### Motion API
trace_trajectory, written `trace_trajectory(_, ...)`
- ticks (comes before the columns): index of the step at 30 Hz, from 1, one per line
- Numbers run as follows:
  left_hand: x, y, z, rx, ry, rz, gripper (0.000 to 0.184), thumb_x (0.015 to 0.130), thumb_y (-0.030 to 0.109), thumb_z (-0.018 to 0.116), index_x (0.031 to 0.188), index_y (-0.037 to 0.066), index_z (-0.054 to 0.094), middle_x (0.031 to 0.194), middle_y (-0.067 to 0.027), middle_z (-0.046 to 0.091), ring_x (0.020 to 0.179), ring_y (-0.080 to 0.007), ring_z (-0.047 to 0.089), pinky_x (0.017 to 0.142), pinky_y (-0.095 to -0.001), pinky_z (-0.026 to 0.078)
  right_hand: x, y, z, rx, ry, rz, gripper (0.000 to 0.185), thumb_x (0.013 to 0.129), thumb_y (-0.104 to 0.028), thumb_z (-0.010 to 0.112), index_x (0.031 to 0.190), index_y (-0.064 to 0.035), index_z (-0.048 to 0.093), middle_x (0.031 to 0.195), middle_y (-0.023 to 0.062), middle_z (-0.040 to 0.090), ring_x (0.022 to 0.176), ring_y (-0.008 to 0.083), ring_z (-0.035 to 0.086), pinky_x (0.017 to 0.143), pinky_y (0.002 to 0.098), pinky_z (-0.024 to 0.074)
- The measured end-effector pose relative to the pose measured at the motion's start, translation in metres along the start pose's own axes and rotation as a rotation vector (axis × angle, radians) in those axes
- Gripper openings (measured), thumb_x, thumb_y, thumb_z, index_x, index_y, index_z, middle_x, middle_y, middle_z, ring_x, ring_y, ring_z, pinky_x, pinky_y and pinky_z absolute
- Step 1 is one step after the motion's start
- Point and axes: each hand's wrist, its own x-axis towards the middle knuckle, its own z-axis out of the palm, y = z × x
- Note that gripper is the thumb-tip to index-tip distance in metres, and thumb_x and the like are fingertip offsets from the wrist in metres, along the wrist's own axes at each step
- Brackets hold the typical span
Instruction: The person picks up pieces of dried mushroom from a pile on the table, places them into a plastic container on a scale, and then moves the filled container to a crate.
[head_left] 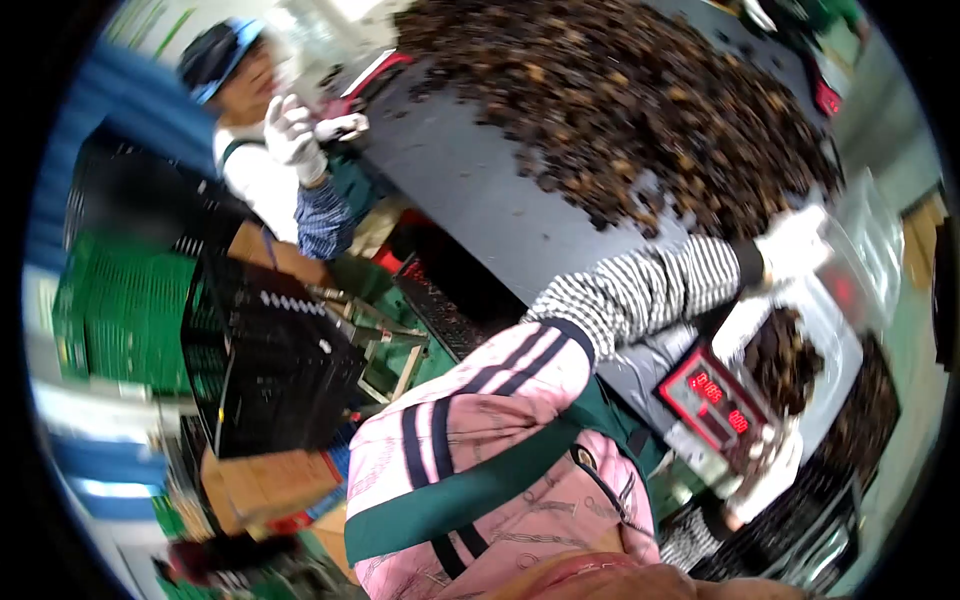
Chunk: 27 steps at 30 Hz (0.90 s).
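My left hand (795, 245), in a white glove, is closed at the edge of a clear plastic bag (872, 245) at the right. Below it, a translucent white tub (838, 385) holds dark brown pieces (785, 360) that look like dried mushrooms. A digital scale (712, 405) with lit red numbers stands beside the tub. My right hand (770, 475), also white-gloved, is at the near end of the scale with its fingers bent; blur hides whether anything is in them.
A large heap of the same brown pieces (640, 110) covers much of the grey table (470, 170). Across from me, a co-worker (265, 150) wears white gloves. Black crates (275, 350), green crates (125, 310) and a cardboard box (265, 485) stand at left. More pieces (865, 415) lie beyond the tub.
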Motion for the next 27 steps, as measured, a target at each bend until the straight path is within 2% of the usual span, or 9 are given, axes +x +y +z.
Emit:
trace_trajectory(3,-0.006,-0.001,-0.002,-0.231,-0.109,0.383,0.032,0.098,0.029,0.058,0.088,0.001,0.07,0.078,-0.0124,0.069,0.072,-0.0247,0.064,0.069,-0.0388,0.053,0.006,0.003,-0.005,0.092,-0.056,0.136,0.026,0.106,-0.024,0.053,0.118,-0.0041,0.065,0.091,0.0057,0.07,0.063,0.006,0.057,0.05,0.0169,0.0397)
trace_trajectory(5,-0.047,0.018,-0.012,0.468,-0.136,0.507,0.04,0.1,0.036,0.055,0.078,0.004,0.065,0.069,-0.013,0.062,0.064,-0.0327,0.058,0.061,-0.044,0.046,0.01,0.006,-0.003,0.133,-0.028,0.155,0.026,0.106,-0.025,0.053,0.116,-0.0046,0.064,0.09,0.0052,0.07,0.061,0.0064,0.056,0.049,0.0156,0.0376)
trace_trajectory(6,-0.073,0.029,-0.022,0.298,-0.126,0.757,0.038,0.101,0.036,0.053,0.08,0.006,0.065,0.072,-0.0117,0.062,0.067,-0.0325,0.058,0.066,-0.0436,0.048,0.007,0.003,0.0,0.124,0.011,0.163,0.027,0.106,-0.026,0.053,0.117,-0.0046,0.064,0.089,0.0048,0.07,0.061,0.0067,0.056,0.049,0.015,0.0369)
trace_trajectory(7,-0.094,0.032,-0.029,0.293,-0.263,0.738,0.031,0.099,0.033,0.056,0.09,0.006,0.067,0.091,-0.0123,0.065,0.086,-0.0312,0.061,0.078,-0.0455,0.047,0.013,0.006,-0.003,0.142,0.004,0.232,0.037,0.107,-0.04,0.052,0.115,-0.0057,0.063,0.092,0.0028,0.069,0.062,0.0045,0.054,0.05,0.0152,0.0369)
trace_trajectory(8,-0.112,0.017,-0.024,0.334,-0.137,0.825,0.029,0.097,0.031,0.06,0.101,0.005,0.069,0.112,-0.0143,0.064,0.112,-0.0327,0.057,0.094,-0.0491,0.044,0.016,0.01,-0.007,0.223,-0.026,0.237,0.045,0.106,-0.047,0.052,0.118,-0.0044,0.061,0.095,0.0049,0.067,0.064,0.0056,0.052,0.051,0.0149,0.0373)
trace_trajectory(10,-0.131,-0.005,-0.015,0.468,-0.029,0.911,0.032,0.093,0.029,0.064,0.11,0.003,0.07,0.124,-0.0161,0.06,0.126,-0.0358,0.049,0.104,-0.0539,0.039,0.009,-0.006,0.008,0.306,0.124,0.295,0.049,0.105,-0.05,0.051,0.12,-0.004,0.06,0.096,0.0053,0.066,0.065,0.0065,0.051,0.051,0.0158,0.0386)
trace_trajectory(20,-0.148,-0.056,0.009,0.078,0.004,0.561,0.034,0.08,0.003,0.075,0.113,0.007,0.071,0.139,-0.0195,0.051,0.132,-0.0353,0.046,0.11,-0.0462,0.038,0.012,0.003,-0.003,0.297,-0.098,0.214,0.032,0.102,-0.036,0.059,0.112,-0.0062,0.064,0.094,0.0006,0.065,0.066,0.0063,0.054,0.053,0.0196,0.0427)
trace_trajectory(25,-0.146,-0.051,-0.005,0.156,0.044,0.466,0.07,0.086,0.012,0.07,0.149,0.001,0.04,0.141,-0.0208,0.043,0.132,-0.0347,0.045,0.11,-0.0424,0.04,0.006,-0.013,0.005,0.452,-0.153,0.327,0.025,0.1,-0.032,0.061,0.109,-0.0085,0.064,0.093,-0.001,0.065,0.069,0.0066,0.056,0.056,0.0191,0.0443)
trace_trajectory(27,-0.151,-0.014,-0.027,0.082,-0.157,0.077,0.074,0.087,0.013,0.07,0.152,0.001,0.036,0.138,-0.0228,0.044,0.129,-0.0336,0.048,0.108,-0.0428,0.041,0.015,0.004,-0.006,0.404,-0.162,0.225,0.026,0.1,-0.033,0.061,0.11,-0.0087,0.064,0.093,-0.0012,0.065,0.071,0.0066,0.056,0.057,0.0189,0.0446)
